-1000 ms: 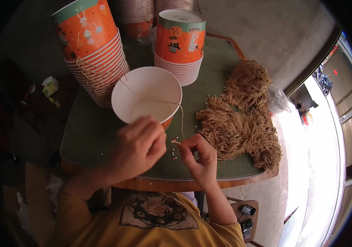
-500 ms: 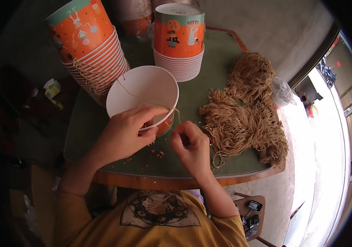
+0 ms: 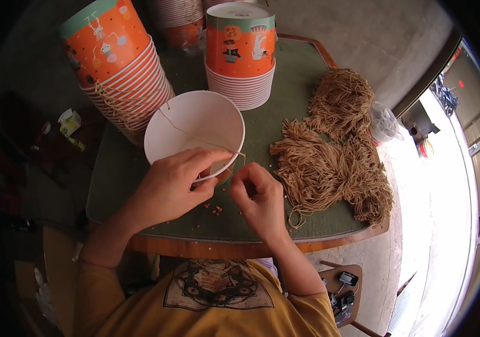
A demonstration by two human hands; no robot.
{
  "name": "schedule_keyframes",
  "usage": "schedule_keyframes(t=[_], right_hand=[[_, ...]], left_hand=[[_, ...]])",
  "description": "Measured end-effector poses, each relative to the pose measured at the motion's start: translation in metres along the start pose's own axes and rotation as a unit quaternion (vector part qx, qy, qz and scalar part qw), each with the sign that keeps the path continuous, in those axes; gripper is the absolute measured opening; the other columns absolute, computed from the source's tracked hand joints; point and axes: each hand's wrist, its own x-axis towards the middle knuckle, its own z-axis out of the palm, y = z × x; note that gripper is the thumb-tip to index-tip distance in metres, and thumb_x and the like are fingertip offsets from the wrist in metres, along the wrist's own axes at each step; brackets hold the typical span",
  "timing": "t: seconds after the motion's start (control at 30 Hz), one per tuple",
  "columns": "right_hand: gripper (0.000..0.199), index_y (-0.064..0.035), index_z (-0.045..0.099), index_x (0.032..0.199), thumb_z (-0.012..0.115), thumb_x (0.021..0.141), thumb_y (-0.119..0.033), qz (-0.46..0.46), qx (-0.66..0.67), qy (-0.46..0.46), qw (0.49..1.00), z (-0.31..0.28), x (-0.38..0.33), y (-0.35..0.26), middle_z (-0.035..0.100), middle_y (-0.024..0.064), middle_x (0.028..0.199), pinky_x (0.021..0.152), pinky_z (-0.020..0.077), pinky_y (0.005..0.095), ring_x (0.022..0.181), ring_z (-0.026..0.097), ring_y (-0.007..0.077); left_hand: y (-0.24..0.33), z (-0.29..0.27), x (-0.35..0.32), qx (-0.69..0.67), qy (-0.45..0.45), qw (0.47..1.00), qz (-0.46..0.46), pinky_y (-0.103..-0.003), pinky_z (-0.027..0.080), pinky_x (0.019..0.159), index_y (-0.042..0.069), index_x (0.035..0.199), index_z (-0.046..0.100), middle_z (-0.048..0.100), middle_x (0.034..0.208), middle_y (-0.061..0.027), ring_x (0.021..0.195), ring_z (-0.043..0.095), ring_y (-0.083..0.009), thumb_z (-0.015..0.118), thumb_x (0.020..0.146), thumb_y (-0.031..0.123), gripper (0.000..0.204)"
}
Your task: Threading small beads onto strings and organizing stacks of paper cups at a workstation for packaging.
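Note:
A white-lined paper bucket (image 3: pixel 209 115) stands tilted on the green table, its mouth turned toward me. My left hand (image 3: pixel 167 185) grips its near rim, fingers over the inside and thumb outside. A thin tan string (image 3: pixel 179 128) runs from a hole in the far left wall across the mouth to the right rim, where my left index fingertip presses by it. Just outside that rim, my right hand (image 3: pixel 259 199) is closed in a pinch on the string's loose end; its fingertips partly hide the end. Little of the bucket's printed outside shows.
A leaning stack of orange printed buckets (image 3: pixel 110 42), with strings hanging along it, rises at the left. Another upside-down stack (image 3: pixel 241 50) stands behind. Bundles of tan string (image 3: pixel 330 168) lie at right beside a clear plastic bag (image 3: pixel 385 122). Small reddish paper bits (image 3: pixel 215 209) dot the table.
The string end at the right rim has shifted slightly, and my right hand has moved a little left and up. My left hand keeps its grip on the bucket.

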Motion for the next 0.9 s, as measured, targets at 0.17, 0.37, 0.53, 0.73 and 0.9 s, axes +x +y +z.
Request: schedule_keyframes(t=[0.17,0.37,0.53,0.73,0.9], right_hand=[[0.008,-0.0009,0.056,0.081,0.062,0.086,-0.005,0.000,-0.009,-0.003,1.000,-0.001,0.004,0.001,0.053,0.0011,0.069,0.053,0.0397,0.0213,0.058,0.048,0.0046],[0.009,-0.0010,0.058,0.083,0.063,0.087,-0.007,-0.005,-0.018,-0.011,1.000,-0.001,0.009,-0.001,0.052,0.0005,0.066,0.053,0.0391,0.0216,0.057,0.045,0.0044],[0.009,-0.0015,0.059,0.085,0.063,0.089,-0.008,-0.011,-0.038,-0.023,0.999,-0.002,0.010,-0.001,0.052,-0.0002,0.063,0.052,0.0391,0.0224,0.056,0.045,0.0043],[0.008,-0.0014,0.059,0.087,0.063,0.090,-0.008,-0.006,-0.026,-0.028,0.999,-0.003,0.010,0.001,0.053,-0.0006,0.061,0.051,0.0389,0.0221,0.054,0.045,0.0043],[0.008,-0.0016,0.059,0.088,0.063,0.090,-0.008,-0.011,-0.031,-0.028,0.999,0.000,0.011,0.000,0.053,-0.0006,0.061,0.052,0.0390,0.0219,0.055,0.045,0.0041]], left_hand=[[-0.009,-0.010,0.014,-0.095,-0.077,0.992,-0.040,-0.033,0.051,0.069,0.007,0.119,0.058,0.065,0.095,-0.0107,0.080,0.066,-0.0227,0.059,0.090,0.007,0.029],[-0.019,-0.008,0.029,-0.153,-0.164,0.970,-0.097,-0.034,0.049,0.066,0.004,0.107,0.058,0.062,0.083,-0.0121,0.071,0.062,-0.0236,0.054,0.094,0.010,0.015],[-0.014,-0.008,0.029,-0.068,-0.117,0.988,-0.067,-0.033,0.048,0.065,0.002,0.097,0.056,0.062,0.080,-0.0105,0.070,0.060,-0.0201,0.055,0.094,0.012,0.010],[-0.023,-0.002,0.024,-0.164,-0.080,0.982,-0.056,-0.031,0.049,0.063,0.001,0.098,0.055,0.063,0.080,-0.0086,0.069,0.059,-0.0156,0.054,0.095,0.009,0.009],[-0.020,-0.007,0.024,-0.219,-0.112,0.966,-0.083,-0.030,0.048,0.063,0.000,0.097,0.055,0.063,0.080,-0.0070,0.069,0.058,-0.0124,0.053,0.095,0.009,0.009]])
